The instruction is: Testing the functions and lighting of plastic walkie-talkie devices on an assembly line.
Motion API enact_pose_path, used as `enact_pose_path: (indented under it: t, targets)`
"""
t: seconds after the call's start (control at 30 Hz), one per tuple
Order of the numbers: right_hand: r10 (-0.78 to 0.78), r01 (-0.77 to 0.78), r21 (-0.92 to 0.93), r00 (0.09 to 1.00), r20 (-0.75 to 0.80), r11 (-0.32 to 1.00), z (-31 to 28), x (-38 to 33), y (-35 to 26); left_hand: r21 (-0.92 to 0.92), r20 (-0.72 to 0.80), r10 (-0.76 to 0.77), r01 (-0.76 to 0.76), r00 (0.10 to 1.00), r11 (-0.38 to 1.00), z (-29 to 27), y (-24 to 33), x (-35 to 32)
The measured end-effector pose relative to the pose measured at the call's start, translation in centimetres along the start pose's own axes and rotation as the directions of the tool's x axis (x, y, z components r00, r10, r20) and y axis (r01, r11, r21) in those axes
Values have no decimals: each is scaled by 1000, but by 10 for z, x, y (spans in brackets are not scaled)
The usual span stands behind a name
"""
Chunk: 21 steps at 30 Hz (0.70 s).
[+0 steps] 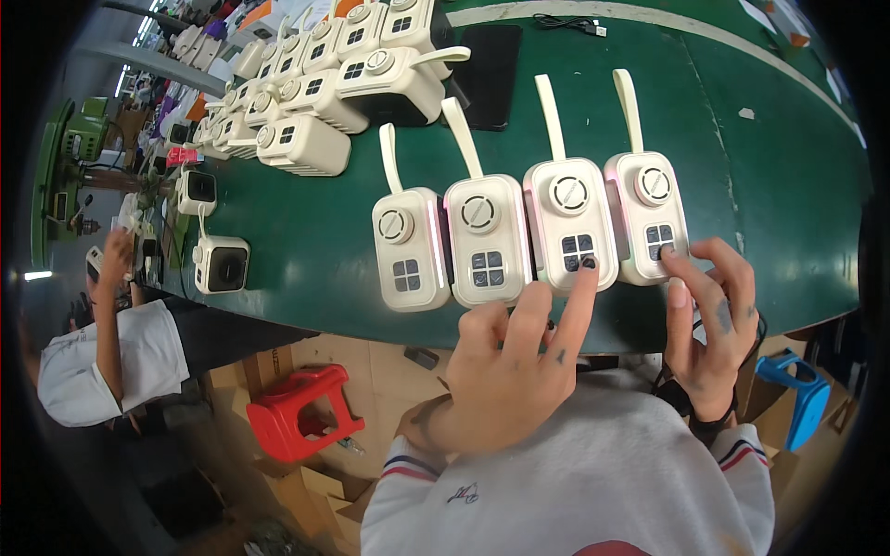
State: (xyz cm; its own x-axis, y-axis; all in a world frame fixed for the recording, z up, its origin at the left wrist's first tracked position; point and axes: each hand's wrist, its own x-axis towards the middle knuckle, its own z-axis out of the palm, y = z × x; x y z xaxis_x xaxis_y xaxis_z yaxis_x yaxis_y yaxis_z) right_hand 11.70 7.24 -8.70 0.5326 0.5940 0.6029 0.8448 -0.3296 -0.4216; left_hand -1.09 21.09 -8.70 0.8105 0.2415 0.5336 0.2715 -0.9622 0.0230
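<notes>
In the head view, four cream boxes stand in a row near the close edge of the green counter (779,185). The third box (567,222) and fourth box (647,217) have their long axes running away from the person, their straps at the far end and button pads at the near end; the straps lean slightly left. The first box (408,256) and second box (482,243) point much the same way.

The left hand (514,371) touches the third box's pad with a straight index fingertip, its other fingers bent, gripping nothing. The right hand (716,338) has its index fingertip at the fourth box's pad, thumb and fingers apart, thumb near the box's close end.

Beyond, to the left, a crowd of similar boxes (306,144) takes up the counter, with a flat black thing (491,79) beside it. A black cable (565,22) lies toward the far side. Further left are two boxes with dark square fronts (222,264) and a co-worker (120,361).

The near edge runs just below the row; a red stool (269,417) is past it. Bare surface opens to the fourth box's right and left of the first.
</notes>
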Motion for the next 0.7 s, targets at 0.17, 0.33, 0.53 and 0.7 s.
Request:
enact_pose_path:
  t: [0.17, 0.33, 0.53, 0.7]
  targets:
    - [3, -3, -19, 1000, -17, 1000, 2, -6, 0, 55, 37, 11, -13, 999, 998, -3, -1, -4]
    - [-6, 6, -44, 1000, 4, 999, 1, -7, -1, 32, 79, -76, 73, 994, 997, -18, -18, -19]
    - [-100, 99, 33, 994, 31, 995, -4, -5, -17, 94, 31, -254, 250, 967, 964, -28, -32, -36]
    - [-304, 284, 187, 948, 92, 940, 15, 13, -26, 42, 46, -255, 254, 966, 966, -24, -42, -42]
